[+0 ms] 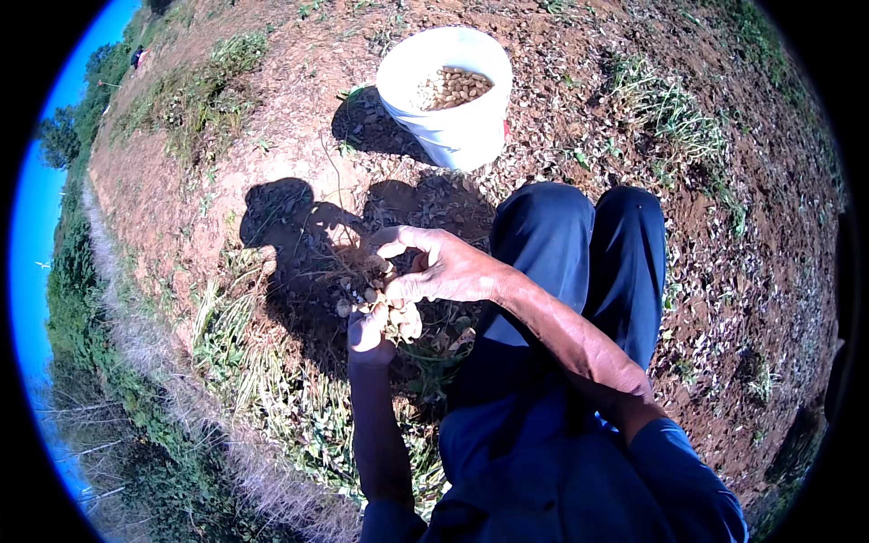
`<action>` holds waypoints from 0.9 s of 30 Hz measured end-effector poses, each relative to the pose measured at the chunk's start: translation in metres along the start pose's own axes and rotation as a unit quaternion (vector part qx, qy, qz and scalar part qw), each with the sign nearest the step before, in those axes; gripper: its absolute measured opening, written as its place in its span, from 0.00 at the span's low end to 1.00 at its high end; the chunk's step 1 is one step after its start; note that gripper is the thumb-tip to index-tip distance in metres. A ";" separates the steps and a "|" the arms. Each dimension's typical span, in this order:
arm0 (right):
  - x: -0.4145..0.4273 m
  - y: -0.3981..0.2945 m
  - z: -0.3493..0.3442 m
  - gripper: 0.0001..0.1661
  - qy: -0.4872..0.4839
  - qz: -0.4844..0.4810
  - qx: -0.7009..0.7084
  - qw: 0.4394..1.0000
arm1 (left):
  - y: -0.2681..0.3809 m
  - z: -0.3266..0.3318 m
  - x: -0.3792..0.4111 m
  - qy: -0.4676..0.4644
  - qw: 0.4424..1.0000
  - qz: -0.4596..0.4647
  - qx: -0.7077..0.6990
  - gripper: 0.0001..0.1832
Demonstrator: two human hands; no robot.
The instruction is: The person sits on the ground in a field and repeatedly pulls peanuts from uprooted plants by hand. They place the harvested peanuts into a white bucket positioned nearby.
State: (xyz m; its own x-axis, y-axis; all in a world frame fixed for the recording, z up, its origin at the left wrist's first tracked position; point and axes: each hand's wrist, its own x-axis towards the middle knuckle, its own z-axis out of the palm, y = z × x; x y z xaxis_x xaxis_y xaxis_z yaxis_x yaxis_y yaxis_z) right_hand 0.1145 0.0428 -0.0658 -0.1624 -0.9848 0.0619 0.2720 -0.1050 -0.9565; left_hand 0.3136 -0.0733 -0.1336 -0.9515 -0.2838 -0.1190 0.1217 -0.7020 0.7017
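Observation:
My left hand (pixel 370 336) grips a peanut plant, its roots and a cluster of pods (pixel 402 319) showing above the fingers. Just above it, my right hand (pixel 445 268) reaches in from the right with thumb and fingertips at the pods and thin roots; whether it pinches a pod is not clear. Beyond my knees stands a white plastic bucket (pixel 441 139), partly filled with peanuts in their shells (pixel 453 88). Shadow hides the lower part of the plant.
Pulled peanut plants (pixel 237 339) lie heaped at the left, below my hands. My knees (pixel 543 217) are bent close on the right. Another bunch of plants (pixel 669 112) lies on reddish soil at the upper right. Dry grass and shrubs (pixel 102 366) border the field.

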 end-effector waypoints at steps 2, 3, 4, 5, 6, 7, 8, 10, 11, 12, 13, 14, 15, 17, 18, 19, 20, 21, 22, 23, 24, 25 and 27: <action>-0.002 -0.004 0.002 0.40 -0.008 -0.001 0.011 1.000 | 0.001 0.000 -0.001 -0.084 0.995 -0.026 -0.040 0.25; -0.003 -0.008 0.003 0.41 -0.011 -0.002 0.016 1.000 | 0.001 -0.005 -0.002 -0.128 0.989 -0.047 -0.056 0.26; -0.003 -0.007 0.004 0.41 -0.032 0.003 0.037 0.999 | -0.005 -0.016 -0.009 -0.084 0.996 -0.025 -0.034 0.28; -0.003 -0.006 0.005 0.40 -0.049 -0.001 0.032 0.998 | -0.009 -0.028 -0.013 -0.088 0.994 -0.034 -0.052 0.29; -0.004 -0.009 0.006 0.39 -0.065 -0.004 0.026 0.998 | -0.010 -0.027 -0.012 -0.092 0.992 -0.044 -0.073 0.29; -0.005 -0.012 0.008 0.38 -0.080 -0.007 0.021 0.997 | -0.010 -0.025 -0.011 -0.096 0.990 -0.054 -0.093 0.30; -0.011 -0.016 0.013 0.26 -0.062 -0.018 0.018 0.998 | -0.010 -0.024 -0.011 -0.100 0.987 -0.064 -0.113 0.30; -0.016 -0.012 0.019 0.18 -0.002 -0.075 -0.081 0.994 | -0.008 -0.010 -0.004 -0.108 0.978 -0.086 -0.154 0.31; -0.020 -0.020 0.021 0.18 0.038 -0.106 -0.165 0.980 | -0.002 -0.002 -0.002 -0.118 0.983 -0.089 -0.113 0.32; -0.023 -0.014 0.018 0.18 0.062 -0.127 -0.232 0.962 | 0.007 0.016 0.004 -0.132 0.984 -0.094 -0.071 0.33; -0.024 -0.004 0.015 0.18 0.085 -0.147 -0.298 0.939 | 0.015 0.032 0.010 -0.146 0.984 -0.097 -0.031 0.34; -0.026 0.006 0.012 0.19 0.108 -0.165 -0.363 0.911 | 0.015 0.034 0.011 -0.122 0.987 -0.100 -0.015 0.34; -0.027 0.008 0.013 0.19 0.113 -0.143 -0.356 0.917 | 0.016 0.035 0.010 -0.094 0.991 -0.101 0.003 0.34; -0.029 0.012 0.016 0.20 0.123 -0.096 -0.342 0.927 | 0.016 0.041 0.008 -0.071 0.993 -0.089 0.019 0.35; -0.031 0.010 0.016 0.20 0.126 -0.072 -0.334 0.932 | 0.016 0.046 0.008 -0.060 0.994 -0.084 0.026 0.36; -0.032 0.007 0.018 0.20 0.126 -0.066 -0.304 0.942 | 0.017 0.052 0.008 -0.050 0.995 -0.080 0.033 0.37; -0.034 0.004 0.019 0.20 0.127 -0.061 -0.275 0.951 | 0.023 0.058 0.009 -0.075 0.992 -0.098 0.027 0.32; -0.035 0.001 0.021 0.19 0.125 -0.056 -0.245 0.960 | 0.019 0.052 0.005 -0.074 0.992 -0.102 -0.026 0.30; -0.034 0.000 0.023 0.19 0.115 -0.090 -0.197 0.970 | 0.012 0.042 0.000 -0.072 0.989 -0.107 -0.079 0.28; -0.033 0.000 0.025 0.18 0.104 -0.123 -0.147 0.976 | 0.006 0.033 -0.007 -0.071 0.983 -0.111 -0.131 0.26; -0.034 0.001 0.025 0.17 0.096 -0.153 -0.099 0.979 | 0.005 0.038 -0.008 -0.096 0.969 -0.139 -0.180 0.21; -0.036 0.000 0.023 0.16 0.069 -0.132 -0.060 0.987 | 0.002 0.046 -0.014 -0.041 0.970 -0.124 -0.206 0.20; -0.044 -0.004 0.018 0.15 0.013 -0.088 0.019 0.996 | 0.005 0.057 -0.013 -0.081 0.966 -0.135 -0.206 0.20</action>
State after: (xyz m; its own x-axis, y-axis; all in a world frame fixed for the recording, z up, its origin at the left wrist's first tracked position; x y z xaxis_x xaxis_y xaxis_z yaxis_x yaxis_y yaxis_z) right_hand 0.1372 0.0836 -0.0598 -0.2346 -0.9469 0.2200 0.2724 -0.2813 -0.9202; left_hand 0.3109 -0.0357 -0.0885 -0.9919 0.0295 -0.1234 -0.0675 -0.9462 0.3164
